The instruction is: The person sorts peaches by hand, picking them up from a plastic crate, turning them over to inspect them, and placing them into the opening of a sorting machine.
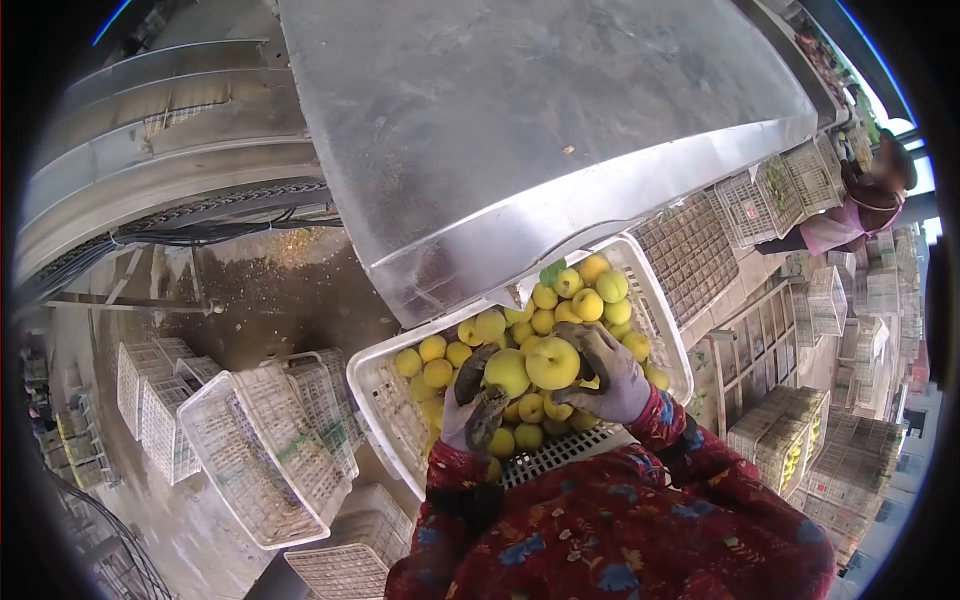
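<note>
Gloved in grey with dark, dirty fingers, my left hand [472,402] is closed around a greenish-yellow peach [507,373]. My right hand [612,378], in the same kind of glove, grips a yellow peach [552,363] beside it, and the two fruits appear to touch. Both are held above a white plastic crate [364,380] full of yellow and greenish peaches [586,304]. A green leaf [551,273] lies among the fruit near the crate's far side. Part of the fruit is hidden behind my hands.
A large metal machine surface [540,110] overhangs the crate's far edge. Pale crates [265,450] stand on the wet floor at left. More stacked crates [770,200] and a wooden pallet [755,345] are at right. Another person [860,205] stands at the far right.
</note>
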A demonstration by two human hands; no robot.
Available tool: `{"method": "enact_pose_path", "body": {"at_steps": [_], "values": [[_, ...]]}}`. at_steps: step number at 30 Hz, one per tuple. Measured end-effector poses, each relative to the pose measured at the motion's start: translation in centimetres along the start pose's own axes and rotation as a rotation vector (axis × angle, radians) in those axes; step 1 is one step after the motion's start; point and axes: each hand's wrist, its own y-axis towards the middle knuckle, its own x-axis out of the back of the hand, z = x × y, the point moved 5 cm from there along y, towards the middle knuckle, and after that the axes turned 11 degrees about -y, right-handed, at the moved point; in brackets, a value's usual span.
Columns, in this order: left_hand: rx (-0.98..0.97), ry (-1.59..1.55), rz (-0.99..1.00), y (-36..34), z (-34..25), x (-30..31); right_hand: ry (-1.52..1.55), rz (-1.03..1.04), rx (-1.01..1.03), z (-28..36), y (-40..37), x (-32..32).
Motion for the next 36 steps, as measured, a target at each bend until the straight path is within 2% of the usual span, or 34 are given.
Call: {"method": "enact_pose_path", "body": {"at_steps": [2,3,6,7,8,10,13,16,18,19,21,23,26,28,29,31,33,36], "values": [[-0.064,0.011,0.019,-0.9,-1.1,-1.8,0.057,-0.054,0.035,1.5,0.2,0.6],[-0.1,-0.007,0.038,-1.3,-1.6,-3.1,0.026,-0.161,0.049,2.8,0.8,1.2],[-0.199,0.102,0.059,-2.0,-2.9,-4.1,-0.056,-0.331,-0.147,2.9,3.5,0.7],[-0.207,0.191,0.058,-2.4,-3.5,-3.9,-0.135,-0.442,-0.119,2.7,5.4,0.2],[-0.212,0.28,0.054,-2.8,-3.8,-3.8,-0.442,-0.441,-0.098,2.2,7.5,-0.7],[-0.297,0.14,0.042,-3.0,-3.9,-4.4,-0.82,-0.448,-0.01,1.8,10.5,-2.6],[-0.374,0.101,0.01,-3.1,-4.3,-4.8,-0.451,-0.319,-0.174,1.2,9.5,0.5],[-0.395,0.196,-0.002,-3.1,-5.1,-6.2,-0.041,-0.251,0.028,3.6,6.1,2.2],[-0.449,0.28,0.069,-2.2,-4.8,-7.7,0.091,0.056,0.168,5.4,3.9,0.9],[-0.478,0.346,0.095,-1.9,-4.5,-7.7,0.029,0.008,0.244,5.7,3.2,-0.1],[-0.54,0.485,0.158,-1.0,-3.9,-7.7,-0.129,-0.149,0.233,5.1,2.2,-1.7],[-0.488,0.5,0.07,-0.4,-3.2,-7.9,-0.205,-0.283,0.214,4.7,2.2,-1.6],[-0.416,0.46,-0.025,-0.1,-4.0,-7.1,-0.094,-0.379,0.002,4.0,3.4,-1.3],[-0.397,0.33,-0.092,0.0,-4.6,-4.4,-0.465,-0.341,-0.061,2.5,7.1,-2.2],[-0.368,0.406,-0.091,0.0,-4.8,-3.3,-0.648,-0.317,-0.099,1.3,9.1,-2.8],[-0.296,0.674,-0.148,0.8,-3.3,0.7,-0.79,-0.348,-0.069,0.6,10.5,-2.5],[-0.185,0.907,-0.193,2.7,0.0,6.0,-0.718,-0.47,0.085,1.5,10.5,-0.4],[0.075,1.39,-0.025,4.2,6.5,7.4,-0.229,-0.534,0.116,0.9,8.3,2.8]]}}
